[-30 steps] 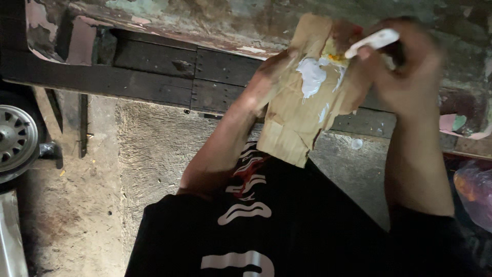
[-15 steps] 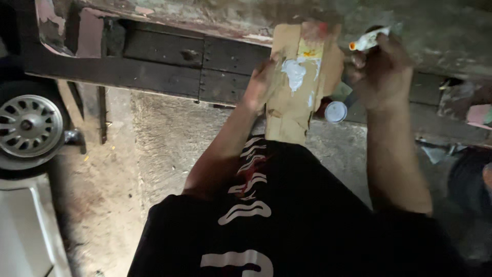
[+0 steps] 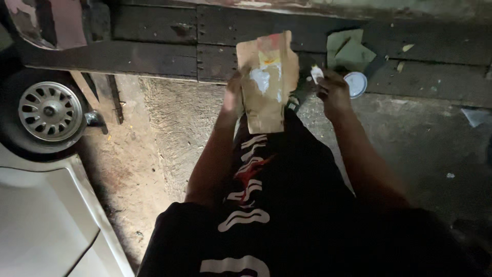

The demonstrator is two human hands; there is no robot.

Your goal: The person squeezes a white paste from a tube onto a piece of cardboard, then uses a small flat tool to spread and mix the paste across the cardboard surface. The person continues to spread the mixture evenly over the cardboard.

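My left hand [image 3: 234,95] holds a torn piece of brown cardboard [image 3: 266,87] upright by its left edge. White paste and a yellow-orange smear sit on the cardboard's upper middle. To the right of the cardboard, my right hand [image 3: 333,92] grips a small white spatula-like tool [image 3: 316,73] with paste on its tip. A round white tin lid or open tin [image 3: 354,83] lies on the ground just beyond my right hand. My black shorts with white and red print fill the lower middle.
A white car body [image 3: 46,215] and its wheel [image 3: 48,112] stand at the left. A dark metal frame [image 3: 154,41] runs across the top. Green paper sheets [image 3: 348,48] lie near the tin. Rough concrete ground [image 3: 169,123] lies below.
Both hands have lowered away from the camera. The right hand with the tool has moved off the cardboard to its right side. The view has tilted down, showing the tin and the car.
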